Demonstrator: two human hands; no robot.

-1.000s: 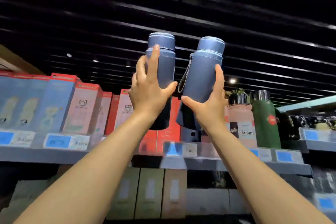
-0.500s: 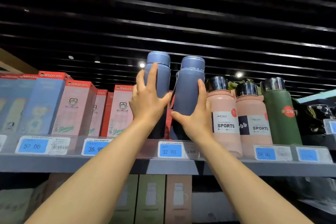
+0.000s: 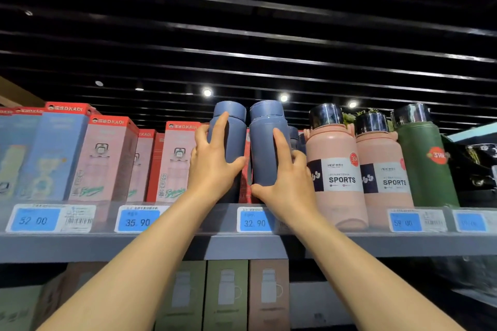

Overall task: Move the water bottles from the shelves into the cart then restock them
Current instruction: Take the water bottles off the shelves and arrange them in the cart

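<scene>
Shelf: blue bottles in hands.

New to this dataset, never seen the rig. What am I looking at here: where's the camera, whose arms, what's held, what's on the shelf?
There is no robot. One wide-angle camera sits on a person's head, so you look up along their two bare arms at a shop shelf.

The left hand holds the left blue bottle. The right hand holds the right blue bottle. Each grip wraps the bottle's lower body. Both bottles are upright, side by side at the shelf; their bases are hidden, so I cannot tell if they are set down.

Left of them stand boxes. To the right stand two pink bottles marked SPORTS, then a green bottle. Blue price tags line the shelf edge.
</scene>
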